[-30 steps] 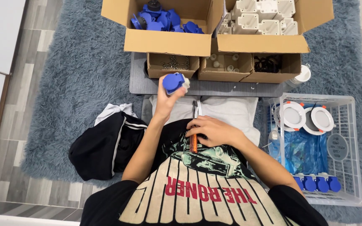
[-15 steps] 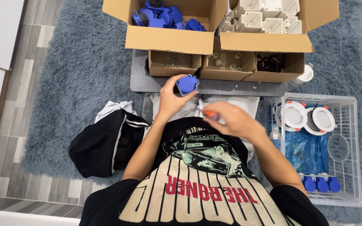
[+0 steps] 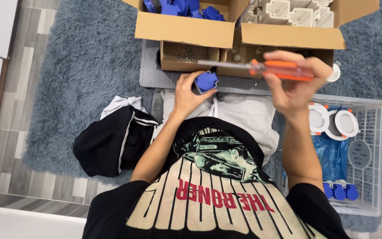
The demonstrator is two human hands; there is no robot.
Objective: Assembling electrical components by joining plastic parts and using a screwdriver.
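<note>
Over the lap, at the near edge of the grey board (image 3: 155, 77), the left hand (image 3: 186, 95) has its fingers closed around a blue part (image 3: 206, 82). Right hand (image 3: 295, 82) grips an orange screwdriver (image 3: 266, 68), shaft lying level, tip pointing left above the part. I'd brace the part steady against the lap and bring the tip down square before turning, or it'll slip.

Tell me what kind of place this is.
Probably a room at home used as a makeshift assembly spot: a shaggy grey rug on wood-look flooring, cardboard boxes of blue and white plastic parts, and a white wire basket holding round light fittings.
</note>
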